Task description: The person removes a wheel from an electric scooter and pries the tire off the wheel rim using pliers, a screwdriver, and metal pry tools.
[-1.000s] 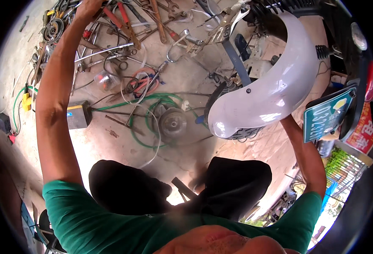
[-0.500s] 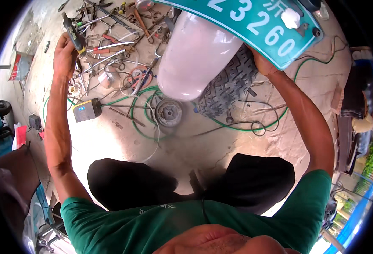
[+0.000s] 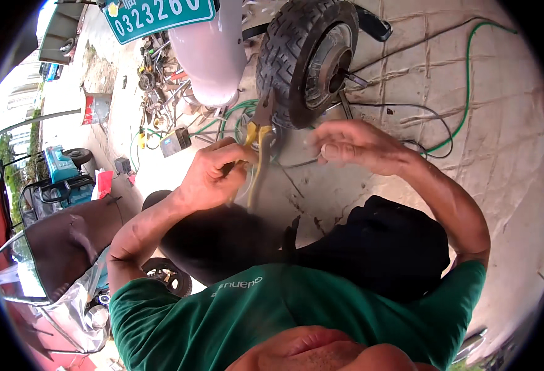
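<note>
My left hand (image 3: 216, 170) is closed round one yellow handle of a pair of pliers (image 3: 263, 133). The handles are spread, and the jaws point away from me, by the near side of a knobbly black tyre (image 3: 278, 68). To the right, my right hand (image 3: 358, 148) is apart from the pliers, its fingers stretched out and slightly blurred, holding nothing. It is just below the wheel's metal hub (image 3: 332, 65), from which an axle end sticks out. A pale pink mudguard (image 3: 207, 62) with a green number plate (image 3: 157, 18) hangs left of the tyre.
Spanners and other hand tools (image 3: 160, 93) lie heaped beyond the mudguard. A black-and-yellow box (image 3: 175, 142) sits on the floor near them. A green hose (image 3: 468, 93) and a dark cable (image 3: 435, 111) curve across the right side. A blue three-wheeled vehicle (image 3: 62, 176) stands at left.
My left hand has come back from the tool heap toward me and now holds the pliers by the tyre. My right hand has left the tyre's far side. The view has shifted rightward.
</note>
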A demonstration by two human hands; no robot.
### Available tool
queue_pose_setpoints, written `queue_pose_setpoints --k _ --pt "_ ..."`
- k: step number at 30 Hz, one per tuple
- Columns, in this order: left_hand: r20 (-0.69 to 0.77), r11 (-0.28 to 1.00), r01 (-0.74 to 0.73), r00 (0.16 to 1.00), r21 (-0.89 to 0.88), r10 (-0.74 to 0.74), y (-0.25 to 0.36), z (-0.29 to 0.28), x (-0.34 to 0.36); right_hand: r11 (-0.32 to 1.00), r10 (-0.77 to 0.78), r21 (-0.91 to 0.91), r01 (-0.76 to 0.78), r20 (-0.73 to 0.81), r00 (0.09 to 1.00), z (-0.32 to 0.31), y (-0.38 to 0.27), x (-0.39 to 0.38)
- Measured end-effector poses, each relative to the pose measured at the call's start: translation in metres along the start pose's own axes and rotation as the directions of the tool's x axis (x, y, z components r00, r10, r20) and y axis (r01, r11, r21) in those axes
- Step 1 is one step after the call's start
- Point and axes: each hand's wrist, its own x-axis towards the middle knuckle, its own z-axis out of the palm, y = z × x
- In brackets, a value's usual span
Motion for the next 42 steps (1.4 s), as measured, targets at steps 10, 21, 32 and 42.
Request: queue_pose_setpoints --k 10,21,32,42 --pt "0.121 0.986 -0.137 0.985 0.091 0.126 0.0 0.098 0.033 0.779 -0.05 0.624 -0.055 0.149 0.988 0.067 0.11 0.017" --pt "-0.462 0.916 -0.168 0.822 0.363 0.334 -0.019 0.028 0.103 0.934 0.12 -0.255 -0.249 -0.434 0.893 0.043 0.114 0.037" --pt "-0.463 0.887 -0.168 0.802 0.43 0.377 -0.015 0.042 0.113 0.969 -0.078 -0.239 -0.067 -0.549 0.832 0.048 0.113 0.056" --pt "-0.47 0.896 -0.19 0.797 0.401 0.379 -0.015 0.043 0.119 0.964 -0.146 -0.265 0.021 -0.466 0.873 0.043 0.08 0.049"
